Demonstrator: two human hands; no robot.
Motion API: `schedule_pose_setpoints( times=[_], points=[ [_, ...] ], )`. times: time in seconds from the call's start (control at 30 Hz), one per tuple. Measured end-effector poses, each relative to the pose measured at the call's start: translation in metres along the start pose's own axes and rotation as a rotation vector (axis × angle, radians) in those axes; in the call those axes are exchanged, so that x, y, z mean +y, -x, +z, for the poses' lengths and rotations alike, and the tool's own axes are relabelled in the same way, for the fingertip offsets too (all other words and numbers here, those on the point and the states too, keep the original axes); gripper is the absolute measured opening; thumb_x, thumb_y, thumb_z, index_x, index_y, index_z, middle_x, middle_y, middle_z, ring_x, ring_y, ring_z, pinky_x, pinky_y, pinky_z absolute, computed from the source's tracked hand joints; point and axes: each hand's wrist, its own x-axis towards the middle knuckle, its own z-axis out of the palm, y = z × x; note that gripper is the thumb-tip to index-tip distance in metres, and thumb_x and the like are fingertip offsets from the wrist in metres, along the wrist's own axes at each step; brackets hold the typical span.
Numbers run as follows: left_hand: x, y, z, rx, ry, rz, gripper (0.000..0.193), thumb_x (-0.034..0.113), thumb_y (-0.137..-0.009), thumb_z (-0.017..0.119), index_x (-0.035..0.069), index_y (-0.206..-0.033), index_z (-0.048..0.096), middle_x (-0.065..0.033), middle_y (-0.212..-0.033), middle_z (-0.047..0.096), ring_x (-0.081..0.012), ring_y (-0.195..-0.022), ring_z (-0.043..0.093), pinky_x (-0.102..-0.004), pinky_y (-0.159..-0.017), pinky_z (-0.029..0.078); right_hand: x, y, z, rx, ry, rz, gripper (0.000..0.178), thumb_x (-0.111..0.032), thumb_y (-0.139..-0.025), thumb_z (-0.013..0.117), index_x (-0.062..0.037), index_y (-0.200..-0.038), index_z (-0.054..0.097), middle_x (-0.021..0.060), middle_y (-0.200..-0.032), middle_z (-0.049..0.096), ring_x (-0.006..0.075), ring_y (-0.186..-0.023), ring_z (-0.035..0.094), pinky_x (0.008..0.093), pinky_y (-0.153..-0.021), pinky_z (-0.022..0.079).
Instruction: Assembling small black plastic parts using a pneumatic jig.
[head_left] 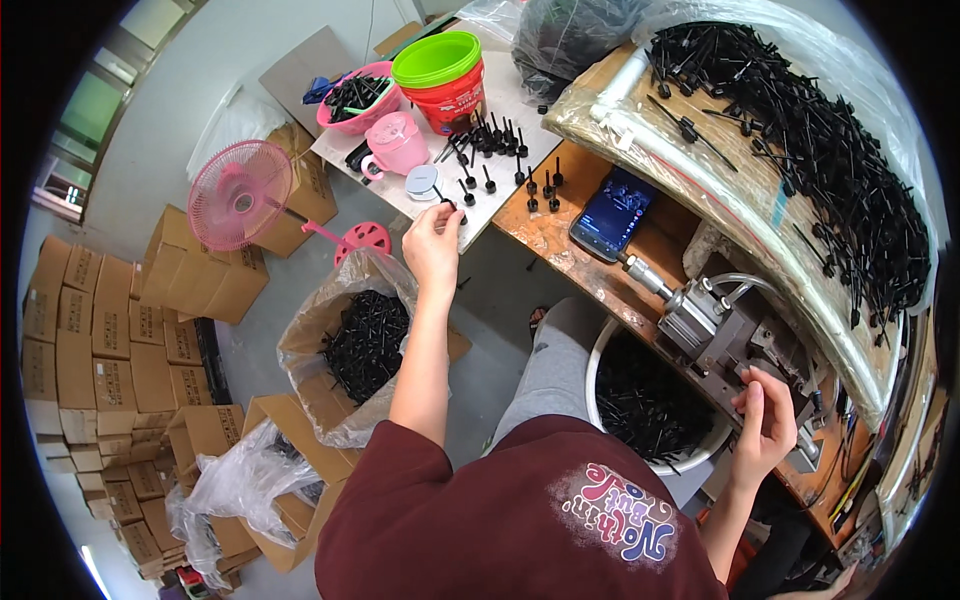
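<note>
My left hand (433,243) reaches out over the near edge of the white table (400,207). Its fingertips are pinched on a small black part with a thin stem (447,199). Several like black stemmed parts (490,140) stand upright on the tabletop beyond, and more (543,187) stand on the wooden bench. On the right, my right hand (768,420) is beside a metal bench fixture (715,325) with a cylinder and a hose. Its fingers are curled with the tips close together; whatever may be between them is too small to make out.
A phone (613,215) lies on the bench. Black parts heap on a plastic-covered board (640,150), in a white tub (592,385) by my legs and in a lined carton (300,350). A red-green bucket (440,85), pink mug (395,142) and pink fan (240,195) stand leftward.
</note>
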Motion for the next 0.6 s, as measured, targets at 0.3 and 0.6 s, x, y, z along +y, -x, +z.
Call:
schedule_pose_setpoints(
  times=[0.3, 0.6],
  points=[
    [0.069, 0.016, -0.043, -0.042, -0.306, 0.032, 0.036, 0.031, -0.082, 0.077, 0.007, -0.108, 0.073, -0.0065, -0.089, 0.073, -0.0171, -0.067, 0.068, -0.0317, -0.066, 0.053, -0.002, 0.027, -0.022, 0.186, 0.051, 0.018, 0.022, 0.001, -0.096, 0.057, 0.0039, -0.116, 0.064, 0.0124, -0.101, 0.07, 0.01, -0.073, 0.061, 0.0214, -0.066, 0.049],
    [0.157, 0.076, -0.037, -0.334, 0.106, 0.4, 0.027, 0.006, -0.085, 0.074, 0.005, -0.112, 0.071, -0.0055, -0.082, 0.068, -0.0105, -0.054, 0.057, -0.0248, -0.051, 0.047, 0.009, -0.057, -0.092, 0.437, 0.47, -0.139, 0.017, -0.004, -0.088, 0.069, -0.0033, -0.105, 0.071, 0.0046, -0.095, 0.067, 0.0099, -0.076, 0.059, 0.0213, -0.065, 0.046]
  ],
)
